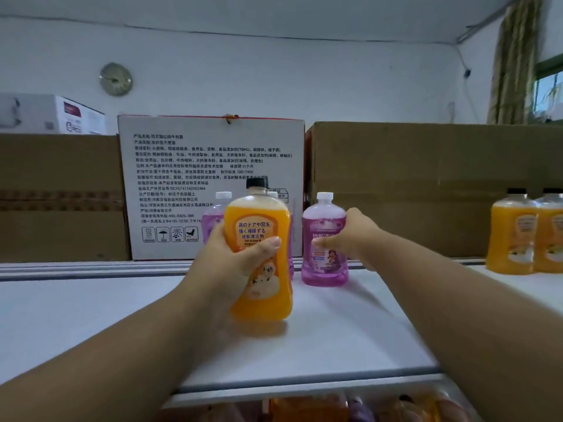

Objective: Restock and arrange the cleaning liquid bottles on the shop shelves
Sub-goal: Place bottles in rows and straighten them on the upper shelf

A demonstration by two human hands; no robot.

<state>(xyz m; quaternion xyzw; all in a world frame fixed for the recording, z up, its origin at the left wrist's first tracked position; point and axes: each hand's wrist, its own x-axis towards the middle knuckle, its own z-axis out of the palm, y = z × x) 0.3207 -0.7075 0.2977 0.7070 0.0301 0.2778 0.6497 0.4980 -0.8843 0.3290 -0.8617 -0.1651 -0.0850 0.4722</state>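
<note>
My left hand grips an orange bottle with a black cap, held upright just above or on the white top shelf. My right hand is wrapped round a purple bottle with a white cap that stands on the shelf. Behind the orange bottle stand more purple bottles, mostly hidden. At the far right of the shelf stand two orange bottles with black caps.
A white printed carton and brown cardboard boxes line the back of the shelf. Another brown box sits at the left, with a white box on top. Orange and purple bottles show on the shelf below.
</note>
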